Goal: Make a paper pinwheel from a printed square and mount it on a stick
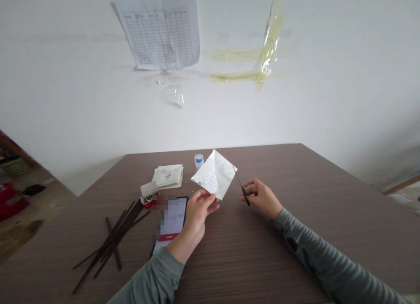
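My left hand [197, 212] pinches the lower edge of a square of printed paper [215, 175], which is folded and tilted on one corner. My right hand [262, 198] holds a thin black pointed tool [243, 188] between its fingers, and the tip stands close to the paper's right corner without clearly touching it. The tool is too thin to tell whether it is narrow scissors or tweezers. Under my left hand lies a smartphone [170, 221], its lit screen partly blurred out.
The brown wood-grain table [262, 251] holds a bundle of dark sticks [111, 238], a paper stack [167, 176], a small white box [149, 192] and a blue-capped bottle [198, 162]. A wall stands behind the table, and a red object [9, 201] lies on the floor beyond its left edge.
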`<state>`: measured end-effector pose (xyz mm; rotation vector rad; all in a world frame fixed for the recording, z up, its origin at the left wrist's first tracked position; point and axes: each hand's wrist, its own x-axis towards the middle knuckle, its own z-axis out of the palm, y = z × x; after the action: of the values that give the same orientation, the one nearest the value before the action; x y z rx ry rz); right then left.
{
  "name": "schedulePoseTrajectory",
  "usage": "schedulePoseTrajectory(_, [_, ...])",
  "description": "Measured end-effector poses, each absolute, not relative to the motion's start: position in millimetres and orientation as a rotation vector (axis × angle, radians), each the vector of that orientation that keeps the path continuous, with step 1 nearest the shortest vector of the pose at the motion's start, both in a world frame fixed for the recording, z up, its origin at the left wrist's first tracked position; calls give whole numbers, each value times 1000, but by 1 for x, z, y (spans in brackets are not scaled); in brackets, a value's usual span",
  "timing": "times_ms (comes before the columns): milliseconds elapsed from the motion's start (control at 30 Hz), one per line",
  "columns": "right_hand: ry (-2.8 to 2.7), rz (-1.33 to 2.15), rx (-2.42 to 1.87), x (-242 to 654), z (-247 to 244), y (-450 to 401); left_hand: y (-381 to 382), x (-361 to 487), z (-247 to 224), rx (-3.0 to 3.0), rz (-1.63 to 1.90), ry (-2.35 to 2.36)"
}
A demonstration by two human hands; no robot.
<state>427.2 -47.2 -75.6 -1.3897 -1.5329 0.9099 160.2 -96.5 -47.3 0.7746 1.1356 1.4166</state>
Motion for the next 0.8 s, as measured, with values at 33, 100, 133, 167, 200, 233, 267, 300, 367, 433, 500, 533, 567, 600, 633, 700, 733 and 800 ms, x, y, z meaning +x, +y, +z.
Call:
schedulePoseTrajectory(33, [-1555, 949, -1354, 425, -76, -50, -96, 160, -48, 779, 1424, 1136])
schedulePoseTrajectory(100, [-1610, 1004, -1284, 421, -79, -55, -95, 159, -48, 786, 1438, 1133])
schedulePoseTrajectory(133, [-1634, 1024, -1258, 419, -81, -57, -94, 158, -48, 787, 1445, 1132])
schedulePoseTrajectory(167, [-1651, 1046, -1239, 417, -83, -59, -93, 157, -48, 788, 1449, 1133])
schedulePoseTrajectory(200, [-1658, 1073, -1227, 415, -85, -61, -92, 156, -48, 791, 1451, 1137])
schedulePoseTrajectory(233, [-1659, 1102, -1218, 413, -88, -63, -91, 155, -47, 794, 1452, 1147])
schedulePoseTrajectory(267, [-1659, 1132, -1210, 411, -89, -64, -90, 155, -46, 797, 1455, 1159])
schedulePoseTrajectory(300, [-1660, 1158, -1203, 410, -91, -66, -89, 154, -46, 799, 1459, 1172])
schedulePoseTrajectory(367, [-1671, 1205, -1190, 407, -91, -70, -87, 152, -45, 797, 1472, 1188])
schedulePoseTrajectory(433, [-1680, 1245, -1177, 404, -89, -74, -86, 151, -44, 798, 1484, 1188])
schedulePoseTrajectory(500, [-1676, 1292, -1148, 402, -85, -79, -86, 151, -43, 805, 1490, 1184])
schedulePoseTrajectory(533, [-1668, 1316, -1126, 402, -83, -81, -86, 151, -43, 808, 1491, 1181])
schedulePoseTrajectory(567, [-1660, 1338, -1103, 401, -81, -83, -86, 151, -43, 807, 1492, 1178])
schedulePoseTrajectory(600, [-1651, 1360, -1082, 400, -79, -86, -86, 151, -43, 805, 1490, 1177])
schedulePoseTrajectory(633, [-1643, 1383, -1063, 398, -78, -88, -86, 151, -44, 803, 1488, 1177])
schedulePoseTrajectory(700, [-1626, 1422, -1036, 396, -76, -92, -86, 152, -44, 805, 1484, 1182])
schedulePoseTrajectory(733, [-1618, 1441, -1026, 394, -77, -94, -86, 152, -44, 808, 1482, 1187])
schedulePoseTrajectory(800, [-1609, 1469, -1009, 390, -78, -97, -86, 153, -44, 813, 1482, 1193])
